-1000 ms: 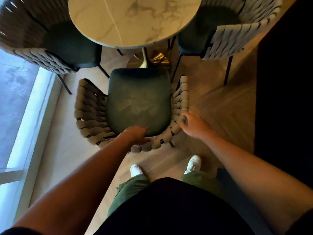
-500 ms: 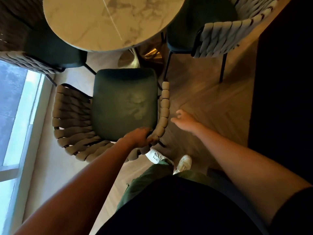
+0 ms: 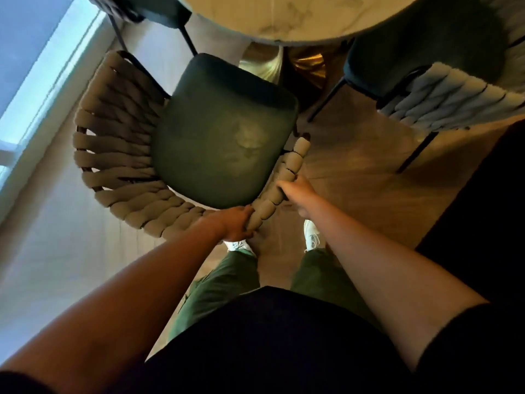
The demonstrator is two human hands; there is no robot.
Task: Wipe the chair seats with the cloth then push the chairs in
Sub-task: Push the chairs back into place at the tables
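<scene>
A chair with a dark green seat (image 3: 221, 137) and a woven beige rope backrest (image 3: 119, 155) stands right below me, turned at an angle to the marble table (image 3: 298, 21). My left hand (image 3: 237, 223) grips the backrest's rim at its near side. My right hand (image 3: 298, 194) holds the same rim a little further along, near its right end. A pale smudge shows on the seat. No cloth is in view.
A second chair (image 3: 443, 89) sits at the right, its seat partly under the table. A third chair (image 3: 153, 9) is at the top left. The table's gold base (image 3: 284, 66) stands just beyond the green seat. A window (image 3: 34, 66) runs along the left; a dark area lies at the right.
The chair has swung round, its front now pointing up and right. My right hand, free a moment ago, has taken hold of the backrest rim. My left hand kept its grip.
</scene>
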